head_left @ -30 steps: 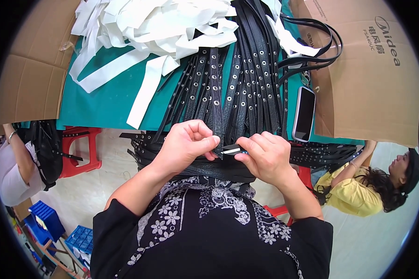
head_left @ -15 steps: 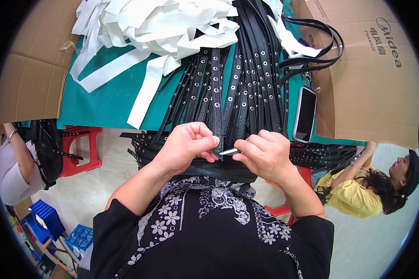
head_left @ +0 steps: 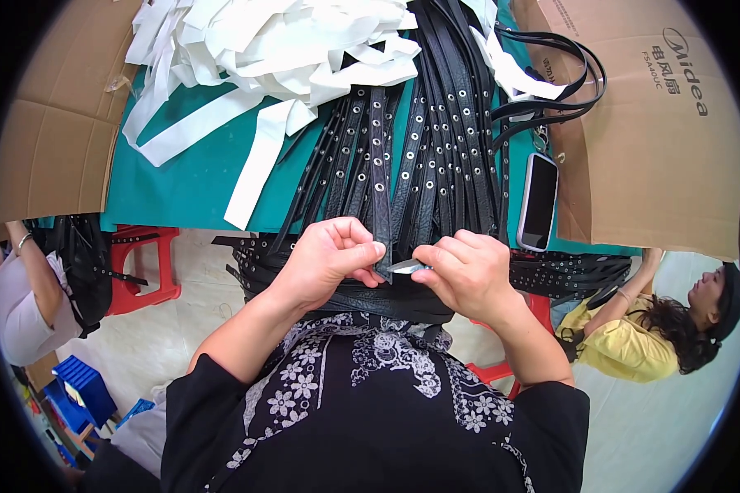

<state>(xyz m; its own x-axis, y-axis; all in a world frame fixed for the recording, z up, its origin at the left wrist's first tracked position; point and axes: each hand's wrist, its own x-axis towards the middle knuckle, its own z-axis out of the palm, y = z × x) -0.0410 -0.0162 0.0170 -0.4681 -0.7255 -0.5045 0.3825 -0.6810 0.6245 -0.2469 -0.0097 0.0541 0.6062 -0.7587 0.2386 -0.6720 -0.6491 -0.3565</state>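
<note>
Teal bench [head_left: 197, 185], 12 o'clock | eyeleted strap [head_left: 380, 156], near end central, pinched by left hand [head_left: 333, 256], 9 o'clock | pointed tool [head_left: 404, 267] clamped in right hand's [head_left: 471, 275] fingers, 3 o'clock | strap best held taut, fingertips clear

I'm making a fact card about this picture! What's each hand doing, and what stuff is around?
Left hand: pinching a black strap near its lower end
Right hand: gripping a small pointed metal tool, tip at that end
Strap detail: a row of metal-ringed holes
Table: green top
Upper left: heaped white strips
Right of the straps: a phone, screen dark
Both sides: brown cardboard
</note>
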